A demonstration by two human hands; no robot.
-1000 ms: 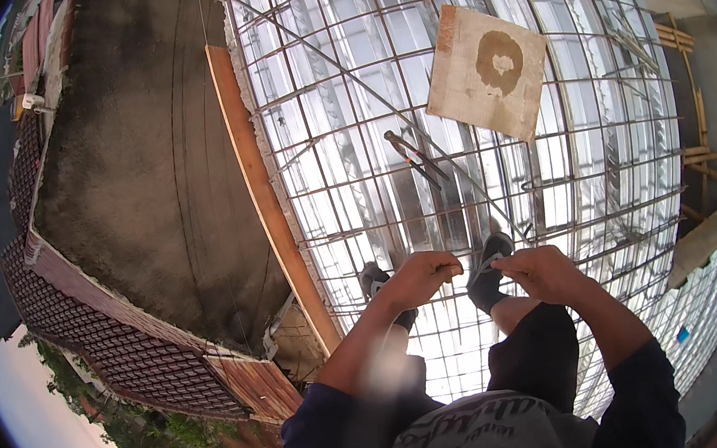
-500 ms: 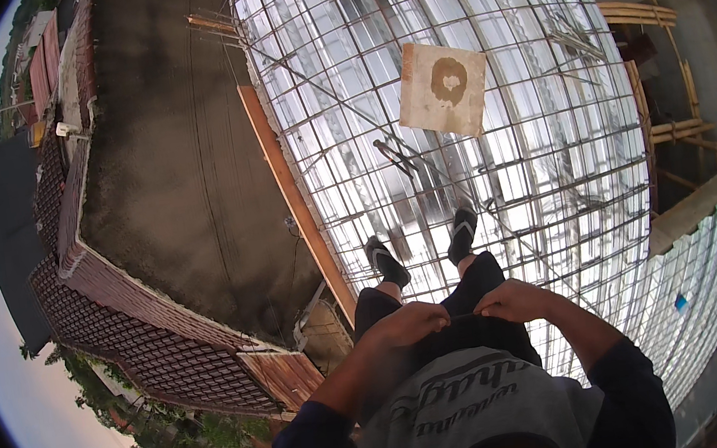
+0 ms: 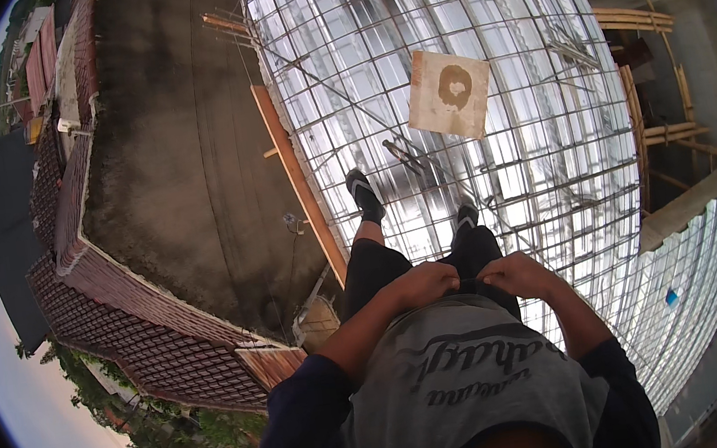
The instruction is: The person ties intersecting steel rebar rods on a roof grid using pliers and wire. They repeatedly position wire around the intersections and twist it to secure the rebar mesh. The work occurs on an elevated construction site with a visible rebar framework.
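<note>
My left hand (image 3: 426, 285) and my right hand (image 3: 516, 276) are close together at my waist, in front of the dark shorts (image 3: 374, 278) and the hem of my grey shirt (image 3: 465, 363). The fingers of both are closed in a pinch. A narrow dark strip shows between them; whether it is the waistband or a separate thing, I cannot tell. Beyond my feet, a dark tool with two legs (image 3: 402, 156), like pincers, lies on the steel rebar mesh (image 3: 332, 84). Past it, a square tan board (image 3: 450, 94) with a brown ring-shaped stain rests on the mesh.
Shiny corrugated metal decking lies under the mesh. An orange-brown plank (image 3: 298, 186) edges it on the left, beside a lower dark roof (image 3: 166, 185) and tiled roofs (image 3: 140, 340). On the right is an opening with bamboo poles (image 3: 674, 131). Loose rods (image 3: 572, 50) lie far right.
My left foot has stepped forward on the mesh. Both hands stay at my waist, a little higher in the picture. A dark shape now shows at the top edge.
</note>
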